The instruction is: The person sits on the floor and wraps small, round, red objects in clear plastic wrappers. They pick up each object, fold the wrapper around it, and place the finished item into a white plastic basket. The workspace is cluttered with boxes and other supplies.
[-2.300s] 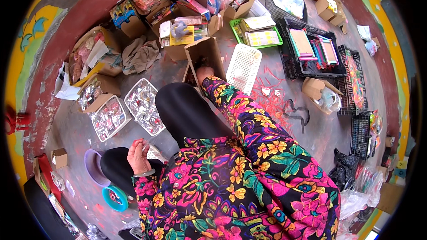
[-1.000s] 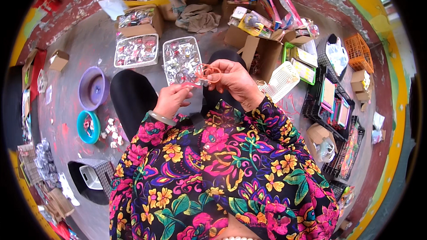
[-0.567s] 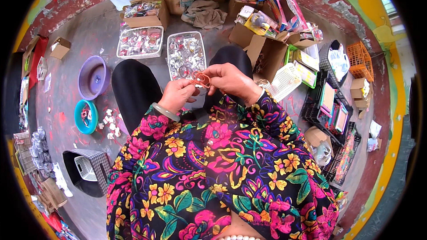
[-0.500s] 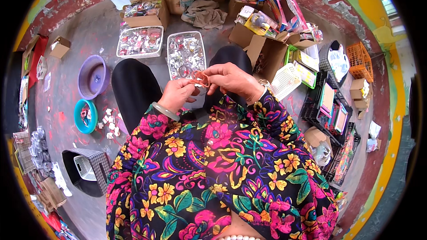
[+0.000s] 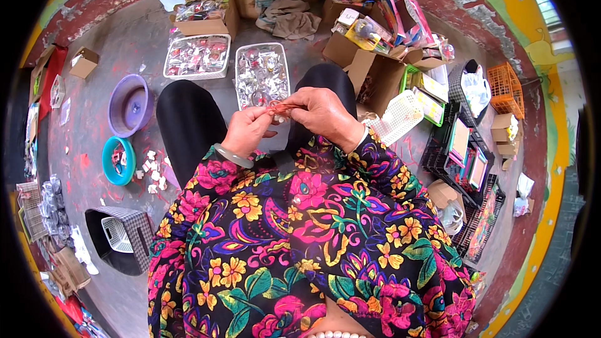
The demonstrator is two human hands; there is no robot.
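Note:
In front of my lap, both hands meet over a small bundle of thin reddish-orange cord or band (image 5: 282,107). My left hand (image 5: 245,130), with a pale bangle at the wrist, pinches one end of it. On the other end the fingers of my right hand (image 5: 327,116) are closed. A small whitish bit shows just under the bundle; I cannot make out what it is. Beyond my hands, between my knees, stands a white basket (image 5: 287,62) filled with small clear packets.
A second white basket of packets (image 5: 195,76) stands farther left. On the left floor are a purple basin (image 5: 145,109), a teal basin (image 5: 107,156) and scattered white pieces (image 5: 152,166). Open cardboard boxes (image 5: 383,81) and black crates (image 5: 438,156) crowd the right side.
The reddish loop that stood up between my fingers is now drawn flatter and narrower. My right hand has turned slightly, its fingers lower over the cord.

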